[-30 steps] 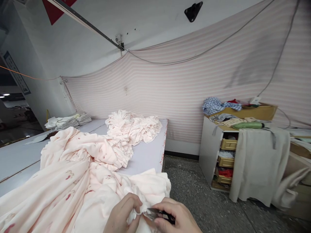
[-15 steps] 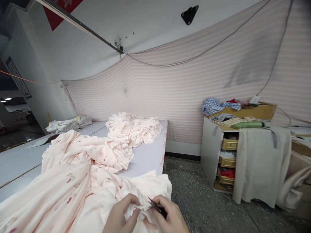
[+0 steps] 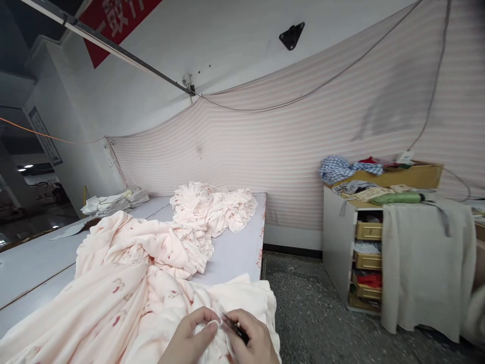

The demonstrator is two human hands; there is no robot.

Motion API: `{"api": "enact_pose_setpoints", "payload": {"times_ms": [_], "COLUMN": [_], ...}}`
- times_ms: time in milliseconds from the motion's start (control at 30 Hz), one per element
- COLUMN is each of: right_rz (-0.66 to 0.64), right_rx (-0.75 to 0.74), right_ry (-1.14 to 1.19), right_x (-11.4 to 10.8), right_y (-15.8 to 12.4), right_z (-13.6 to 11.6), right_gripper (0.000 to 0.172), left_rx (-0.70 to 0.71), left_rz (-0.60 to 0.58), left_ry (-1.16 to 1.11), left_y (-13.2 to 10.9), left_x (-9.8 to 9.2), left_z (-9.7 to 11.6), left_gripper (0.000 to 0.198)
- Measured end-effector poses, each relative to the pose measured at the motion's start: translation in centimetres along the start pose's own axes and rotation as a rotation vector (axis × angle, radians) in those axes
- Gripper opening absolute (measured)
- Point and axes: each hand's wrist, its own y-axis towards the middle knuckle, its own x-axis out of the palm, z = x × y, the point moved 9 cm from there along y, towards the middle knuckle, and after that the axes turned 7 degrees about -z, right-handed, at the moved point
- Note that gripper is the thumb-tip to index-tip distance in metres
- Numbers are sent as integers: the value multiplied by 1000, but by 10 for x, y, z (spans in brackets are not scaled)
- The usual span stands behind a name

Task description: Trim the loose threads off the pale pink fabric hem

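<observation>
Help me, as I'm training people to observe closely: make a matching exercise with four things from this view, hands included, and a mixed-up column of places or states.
Things:
1. Left hand
2. Right hand
3. Blue checked cloth
4. Pink-striped sheet

Places or states:
A. Hung along the wall
B. Gripping a dark tool
C. Heaped on top of the cabinet
D. Pinching pale fabric

Pairs: 1-D, 2-B, 3-C, 4-A
</observation>
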Motion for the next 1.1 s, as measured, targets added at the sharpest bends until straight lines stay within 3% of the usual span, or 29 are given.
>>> {"api": "enact_pose_setpoints", "payload": {"times_ms": [100,233,433,667,1100], "right_rz": [44,78,2,-116,-122], "right_rx": [-6,42,83,157,182], "right_ry": [45,170,163,-2,16], "right_x": [3,2,-8,-9,-11], "right_y": [4,9,1,-2,1], "right_z": [-3,-2,2,-1,2], "right_gripper": [30,33,18,21,17], "left_rx": [41,47,11,1,-115], "left_rz": [7,25,112,90,102], "left_ry": [125,235,68,14,11], "left_y": [-3,-5,-5,-4,-7], "left_x": [4,9,-3,4,6], "left_z": [9,16,11,12,17], "left_gripper": [28,20,26,22,24]}}
